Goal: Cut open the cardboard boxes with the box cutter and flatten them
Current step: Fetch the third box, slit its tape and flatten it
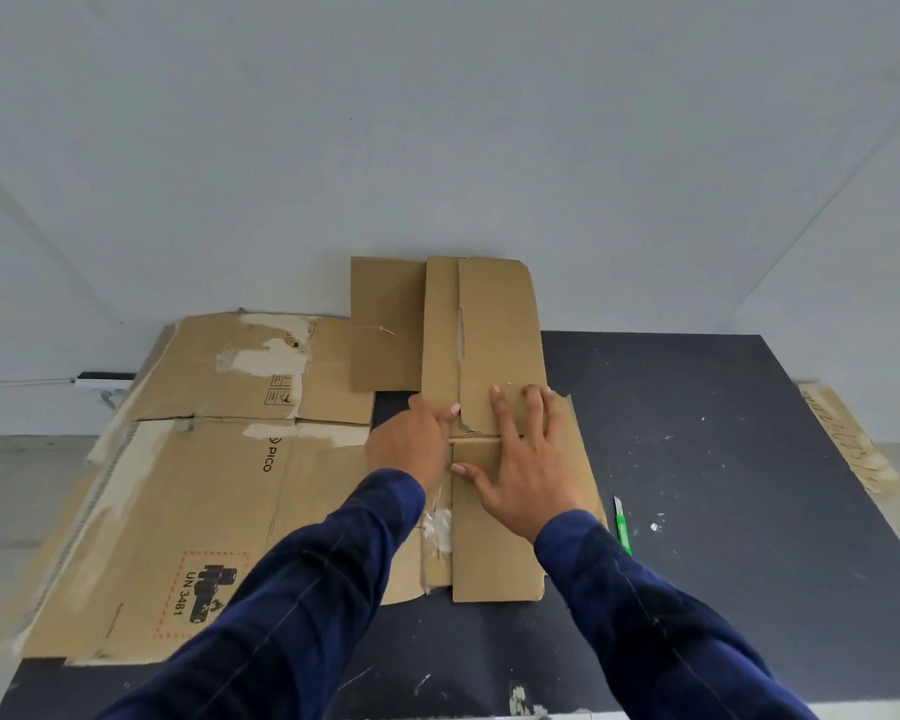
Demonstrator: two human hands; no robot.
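Where the hands lie: both on the box (494, 324), a narrow flattened piece in the middle of the desk (697, 407).
Left hand (411, 446): at the box's left edge, beside a crosswise crease. Thumb on top of the cardboard. Fingers are curled under the back of the hand and hidden, so a grip on the edge cannot be confirmed.
Right hand (528, 459): released, palm down, fingers straight and spread, pressing on the box across the same crease.
Box: flat, long axis running from the near side of the desk toward the wall (437, 148). Far end passes the desk's back edge. White tape residue shows on the near part.
Big box (204, 485): flattened, left of the box, printed "PICO" and "UN 3481", with torn white patches. It overhangs the desk's left edge. A flap of the box overlaps it at the far end.
Cutter (622, 527): green, on the desk just right of the box, beside the right sleeve (619, 615), in neither hand.
Scrap (848, 439): cardboard at the desk's right edge, markings blurred.
Power strip (105, 379): white, by the wall, left of the desk.
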